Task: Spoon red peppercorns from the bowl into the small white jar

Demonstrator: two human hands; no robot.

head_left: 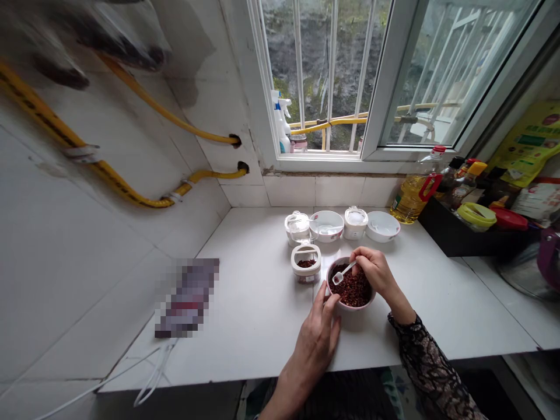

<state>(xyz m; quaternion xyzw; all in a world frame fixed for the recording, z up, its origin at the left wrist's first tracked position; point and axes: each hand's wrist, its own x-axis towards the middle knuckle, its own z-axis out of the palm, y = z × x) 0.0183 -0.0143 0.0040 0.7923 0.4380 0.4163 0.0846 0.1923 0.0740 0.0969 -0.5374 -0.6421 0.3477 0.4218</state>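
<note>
Head view: a bowl [350, 307] of chili flakes [352, 288] is gripped at its rim by the left hand's [315, 344] spread fingers [327, 300], and a small spoon [342, 273] is pinched by the right hand's [374, 272] closed fingers [359, 255]. A lidded jar [305, 263] stands just beyond the left fingertips.

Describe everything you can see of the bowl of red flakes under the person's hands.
The bowl is small, round and white, with a ceramic look and a dark reddish rim and inner wall. It is filled with coarse dark-red flakes and stands upright on the white counter, towards its front edge. The left hand's fingers grip its left side. A small white spoon, held by the right hand, reaches in over the flakes.
</note>
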